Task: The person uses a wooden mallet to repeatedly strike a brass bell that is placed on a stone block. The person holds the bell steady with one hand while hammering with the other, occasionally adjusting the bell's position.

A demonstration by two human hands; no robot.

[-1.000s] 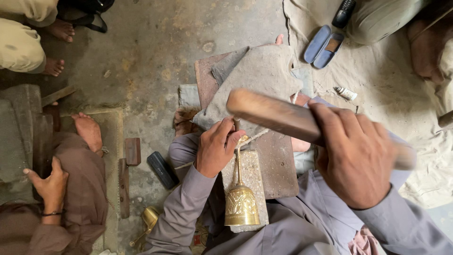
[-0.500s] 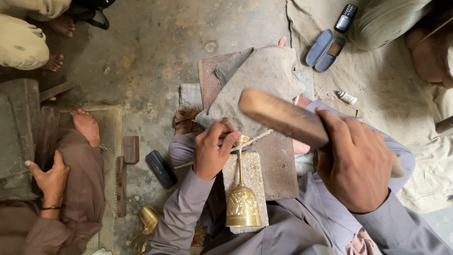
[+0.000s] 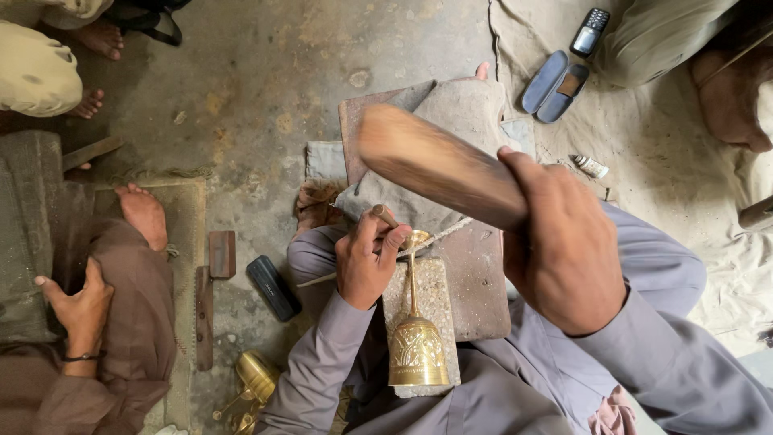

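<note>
A brass goblet (image 3: pixel 416 346) lies on its side on a speckled stone block (image 3: pixel 435 290) in my lap, its stem pointing away from me. My left hand (image 3: pixel 366 258) pinches a thin metal punch (image 3: pixel 385 215) upright against the goblet's base. My right hand (image 3: pixel 564 242) grips a thick wooden club (image 3: pixel 427 161), raised and blurred above the punch. A thin cord (image 3: pixel 439 235) runs across the goblet's base.
A grey cloth covers a wooden board (image 3: pixel 459 113) ahead. A black bar (image 3: pixel 272 287) and another brass piece (image 3: pixel 254 379) lie on the floor at left. A seated person's hand (image 3: pixel 80 302) and foot (image 3: pixel 145 213) are left. A spectacle case (image 3: pixel 554 84) and phone (image 3: pixel 589 31) lie on the cloth at the upper right.
The wooden club in my right hand has swung down and toward the punch, now blurred. My left hand keeps the punch on the goblet's base.
</note>
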